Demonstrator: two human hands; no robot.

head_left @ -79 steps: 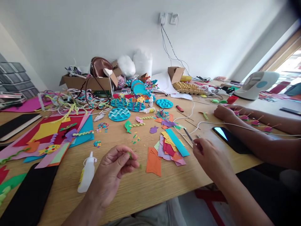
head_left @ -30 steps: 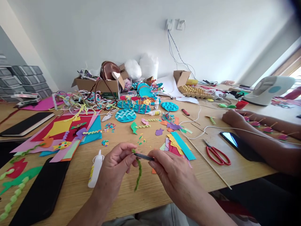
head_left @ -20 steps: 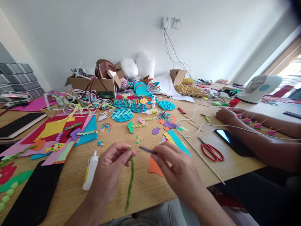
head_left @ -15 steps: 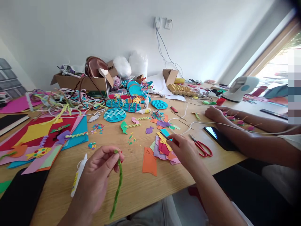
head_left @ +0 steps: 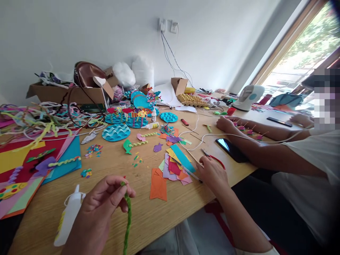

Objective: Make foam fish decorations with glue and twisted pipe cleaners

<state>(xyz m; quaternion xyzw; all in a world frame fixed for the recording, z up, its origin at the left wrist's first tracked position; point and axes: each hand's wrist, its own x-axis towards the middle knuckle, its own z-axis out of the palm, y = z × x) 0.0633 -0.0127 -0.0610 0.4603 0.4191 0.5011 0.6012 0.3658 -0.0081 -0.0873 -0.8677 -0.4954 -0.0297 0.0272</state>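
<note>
My left hand pinches a fuzzy green pipe cleaner near its top, and the lower end hangs down out of the frame. A speck of red shows at those fingertips. Closed fingers of my right hand are at the lower end of a thin wooden stick. Beside that hand a pen lies across a pile of coloured paper scraps, with a blue strip on top. Red-handled scissors lie just behind my right hand, partly covered by it.
A white glue bottle stands by my left forearm. Paper fish and blue wavy discs lie farther back. Coloured sheets cover the left side. At right are a phone, a white cable and another person's arms.
The view has swung to the right. My right hand has drawn back from the paper pile toward the scissors. The pen and blue strip now show uncovered. My left hand keeps its pinch.
</note>
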